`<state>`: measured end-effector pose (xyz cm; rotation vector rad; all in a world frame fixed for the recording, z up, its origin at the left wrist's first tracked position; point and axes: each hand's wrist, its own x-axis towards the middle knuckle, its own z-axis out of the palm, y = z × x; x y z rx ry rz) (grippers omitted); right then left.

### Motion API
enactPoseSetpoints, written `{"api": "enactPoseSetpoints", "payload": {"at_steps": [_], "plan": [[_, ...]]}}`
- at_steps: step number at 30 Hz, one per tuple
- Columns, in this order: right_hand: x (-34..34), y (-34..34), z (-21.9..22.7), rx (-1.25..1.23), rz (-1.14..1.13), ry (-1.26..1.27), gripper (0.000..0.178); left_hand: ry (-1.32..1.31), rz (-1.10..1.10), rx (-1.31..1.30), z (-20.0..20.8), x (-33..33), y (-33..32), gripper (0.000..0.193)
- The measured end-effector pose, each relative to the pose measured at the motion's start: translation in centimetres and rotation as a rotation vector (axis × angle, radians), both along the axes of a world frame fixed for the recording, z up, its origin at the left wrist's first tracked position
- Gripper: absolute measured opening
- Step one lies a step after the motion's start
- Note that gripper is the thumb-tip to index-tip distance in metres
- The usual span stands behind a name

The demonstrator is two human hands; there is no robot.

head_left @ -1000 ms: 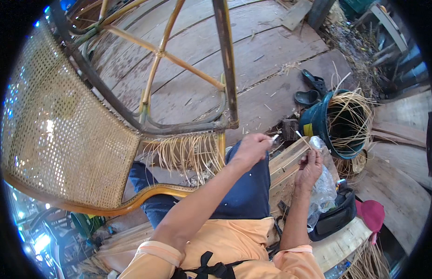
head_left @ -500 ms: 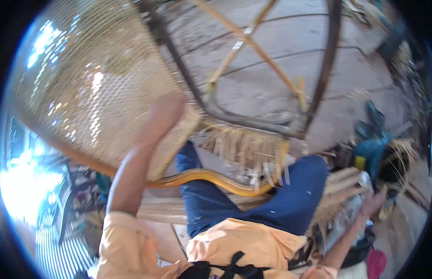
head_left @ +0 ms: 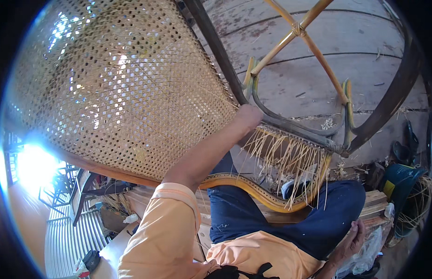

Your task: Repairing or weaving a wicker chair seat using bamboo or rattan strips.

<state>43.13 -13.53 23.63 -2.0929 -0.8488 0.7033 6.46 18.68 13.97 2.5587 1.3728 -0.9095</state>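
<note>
A chair frame with a woven cane panel lies tilted across my lap; the panel fills the upper left. My left hand is closed at the panel's inner corner, wrapped over the dark rail of the chair frame; its fingertips are hidden. Just right of it, loose cane strips hang in a fringe from the rail. A curved yellow-brown edge with a row of small holes runs over my thighs. By my right thigh, my right hand is held low with curled fingers; what they hold is too small to make out.
Crossed rattan braces are bound at the chair's middle, above a slab floor with cane scraps. On the right stands a dark green bucket with cane strands. A clear plastic bag lies near my right hand. Stacked wooden slats are beneath.
My right hand has drawn back from near the bucket to beside my right thigh. My left hand has shifted from the panel's edge to the rail corner. The whole view has shifted.
</note>
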Motion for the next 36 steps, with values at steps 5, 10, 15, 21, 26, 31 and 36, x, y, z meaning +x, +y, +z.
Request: {"api": "enactPoseSetpoints", "payload": {"at_steps": [5, 10, 15, 21, 26, 31, 36], "plan": [[-1.0, 1.1, -1.0, -0.006, 0.008, -0.027, 0.019, -0.035, -0.043, -0.001, -1.4, -0.5, 0.3, 0.015], [-0.8, 1.4, -1.9, -0.024, 0.002, -0.029, 0.019, 0.054, -0.078, -0.046, -0.9, 0.1, 0.2, 0.017], [-0.8, 1.8, -2.3, -0.040, 0.003, -0.083, 0.018, 0.068, -0.057, -0.064, -0.7, 0.1, 0.2, 0.017], [-0.7, 1.9, -2.6, -0.061, -0.023, -0.090, 0.019, 0.052, -0.024, -0.083, -0.8, 0.0, 0.3, 0.018], [-0.6, 1.6, -2.9, -0.023, -0.009, -0.109, 0.019, 0.036, -0.012, -0.082, -1.1, 0.1, -0.1, 0.017], [-0.6, 1.9, -2.7, -0.029, -0.006, -0.090, 0.019, 0.061, -0.043, -0.113, -0.8, 0.9, -0.1, 0.018], [-0.8, 2.2, -2.5, 0.012, -0.023, -0.053, 0.018, 0.087, -0.073, -0.117, -1.2, 2.0, 0.1, 0.016]]}}
